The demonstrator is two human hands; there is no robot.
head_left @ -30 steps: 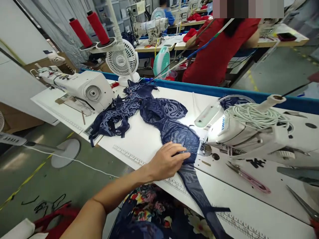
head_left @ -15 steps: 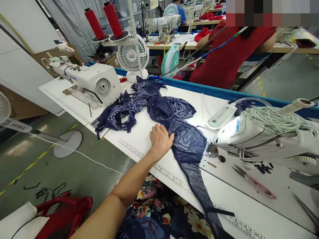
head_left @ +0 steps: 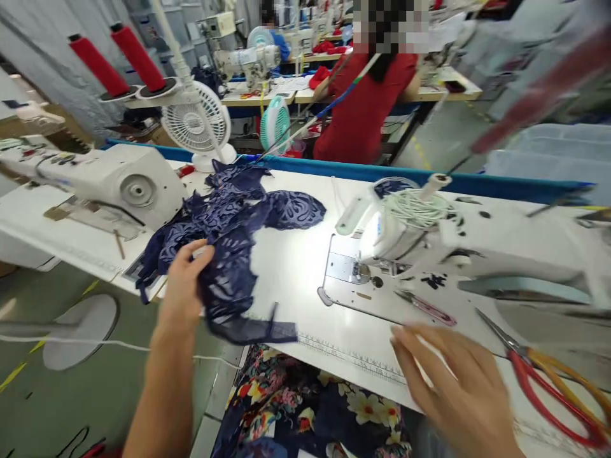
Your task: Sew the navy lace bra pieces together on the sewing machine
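A navy lace bra hangs from my left hand, whose thumb and fingers pinch its edge at the left part of the white table. One cup of it lies spread on the tabletop, and a sheer band trails toward the front edge. Behind and beside it is a heap of similar navy lace pieces. My right hand is over the front edge at the right, fingers stretched and a little apart, with nothing in it. Closest to that hand are pink-handled thread snips and large scissors with red and orange handles.
A white sewing machine stands on the right, its needle plate uncovered. Another machine is at the left. Behind are a white fan, red thread cones and a person in red. Dark scraps lie by the snips.
My left hand has drawn the bra leftward, away from the right machine's needle area. My right hand has come into view. The view has turned to the right.
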